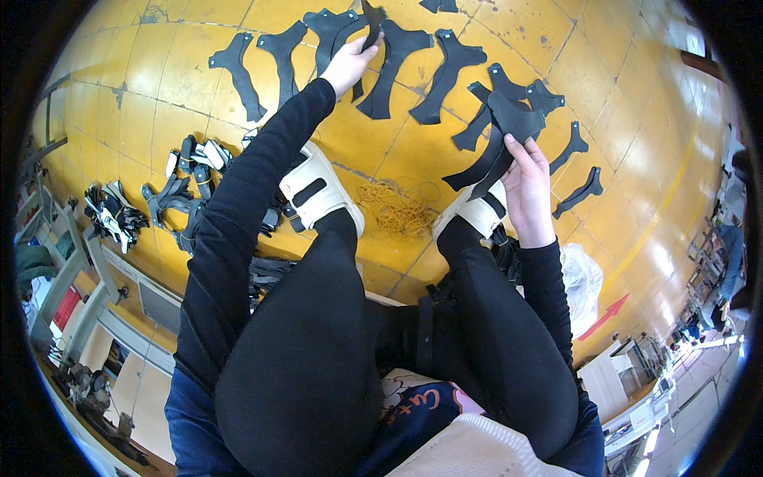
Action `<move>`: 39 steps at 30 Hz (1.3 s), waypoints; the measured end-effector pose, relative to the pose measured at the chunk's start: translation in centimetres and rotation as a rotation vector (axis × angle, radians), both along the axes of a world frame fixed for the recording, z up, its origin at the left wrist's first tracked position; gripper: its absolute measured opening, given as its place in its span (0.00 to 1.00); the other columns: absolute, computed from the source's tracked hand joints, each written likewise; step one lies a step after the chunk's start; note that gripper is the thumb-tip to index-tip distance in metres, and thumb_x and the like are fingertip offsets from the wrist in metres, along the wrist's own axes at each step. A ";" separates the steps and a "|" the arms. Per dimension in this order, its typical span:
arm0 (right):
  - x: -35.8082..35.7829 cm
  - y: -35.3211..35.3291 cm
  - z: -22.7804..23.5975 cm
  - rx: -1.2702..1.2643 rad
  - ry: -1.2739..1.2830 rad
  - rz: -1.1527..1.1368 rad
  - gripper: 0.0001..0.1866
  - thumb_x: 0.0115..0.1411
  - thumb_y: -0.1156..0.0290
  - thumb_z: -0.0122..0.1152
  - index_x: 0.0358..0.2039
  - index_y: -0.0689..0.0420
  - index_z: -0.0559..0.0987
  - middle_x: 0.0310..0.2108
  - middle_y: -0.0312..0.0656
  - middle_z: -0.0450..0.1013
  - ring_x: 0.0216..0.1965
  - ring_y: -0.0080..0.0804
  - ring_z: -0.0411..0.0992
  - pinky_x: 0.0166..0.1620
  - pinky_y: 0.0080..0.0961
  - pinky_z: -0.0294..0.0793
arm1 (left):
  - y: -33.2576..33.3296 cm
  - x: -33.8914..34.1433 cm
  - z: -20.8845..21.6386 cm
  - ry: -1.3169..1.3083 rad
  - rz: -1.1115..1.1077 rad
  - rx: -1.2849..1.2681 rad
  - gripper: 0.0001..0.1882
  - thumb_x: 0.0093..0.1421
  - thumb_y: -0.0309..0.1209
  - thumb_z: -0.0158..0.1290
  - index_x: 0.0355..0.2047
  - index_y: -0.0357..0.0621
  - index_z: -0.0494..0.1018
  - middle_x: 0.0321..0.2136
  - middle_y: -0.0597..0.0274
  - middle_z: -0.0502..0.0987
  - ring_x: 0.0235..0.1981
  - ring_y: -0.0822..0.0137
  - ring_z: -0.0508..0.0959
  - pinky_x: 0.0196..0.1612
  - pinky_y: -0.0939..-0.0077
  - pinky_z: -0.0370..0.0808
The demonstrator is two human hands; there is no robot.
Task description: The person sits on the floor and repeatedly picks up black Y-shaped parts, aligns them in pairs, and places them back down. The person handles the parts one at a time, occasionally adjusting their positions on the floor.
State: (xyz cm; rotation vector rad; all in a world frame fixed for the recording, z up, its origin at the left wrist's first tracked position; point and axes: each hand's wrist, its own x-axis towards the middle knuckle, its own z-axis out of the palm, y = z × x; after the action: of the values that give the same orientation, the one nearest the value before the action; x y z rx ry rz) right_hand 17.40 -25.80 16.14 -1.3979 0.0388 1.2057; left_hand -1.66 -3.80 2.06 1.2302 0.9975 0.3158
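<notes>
My left hand reaches out over the far row of flat black cut pieces, its fingers closed on a black piece that sticks up from the grip. Under and beside it lie several black Y-shaped pieces, some stacked in small piles. Nearer to me on the right, my right hand pinches other black Y-shaped pieces between thumb and fingers. Their long ends hang down left, toward my right shoe. More black pieces lie just behind them, partly covered.
Yellow rubber bands lie heaped on the yellow tiled floor between my white shoes. Banded bundles of black and white pieces sit at left. A clear plastic bag is beside my right leg, and a metal frame stands at far left.
</notes>
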 end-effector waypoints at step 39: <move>-3.2 -1.4 -2.0 -0.127 0.163 0.153 0.01 0.59 0.75 0.53 0.32 0.54 0.72 0.32 0.32 0.68 0.36 0.19 0.67 0.38 0.22 0.70 | -12.7 -1.3 9.0 -0.584 0.131 -0.922 0.23 0.68 0.41 0.30 0.61 0.49 0.49 0.61 0.55 0.56 0.59 0.49 0.61 0.54 0.55 0.67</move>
State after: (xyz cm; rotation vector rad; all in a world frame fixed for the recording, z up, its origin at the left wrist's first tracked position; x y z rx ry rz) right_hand 14.19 -27.20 14.16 -1.4289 0.1259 1.4649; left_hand -2.99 -16.51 11.03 0.2022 0.5801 0.2457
